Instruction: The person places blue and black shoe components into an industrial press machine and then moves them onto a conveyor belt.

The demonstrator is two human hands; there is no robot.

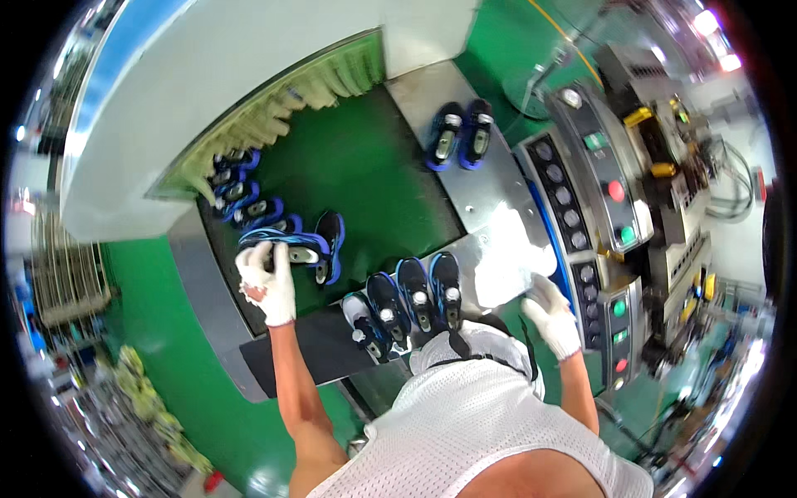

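My left hand (271, 282), in a white knit glove, is closed on a black sneaker (305, 253) with blue edging, tilted on its side above the green belt (365, 183). Right beside it, another black-and-blue sneaker (330, 241) stands on the belt. Several more sneakers (241, 195) line the belt's left side, some partly under the fringe. My right hand (554, 319), gloved too, hangs open beside the metal table's right edge, near the control panel, holding nothing that I can see. Directly before my body stands a row of several sneakers (407, 299), the leftmost whitish on top.
A white machine hood (216, 91) with a pale strip curtain (274, 108) arches over the belt's far end. Two sneakers (459, 137) stand on the metal table (490, 195). Rightward are machines with a button panel (602, 174). A dark ledge (320, 344) borders the belt's near side.
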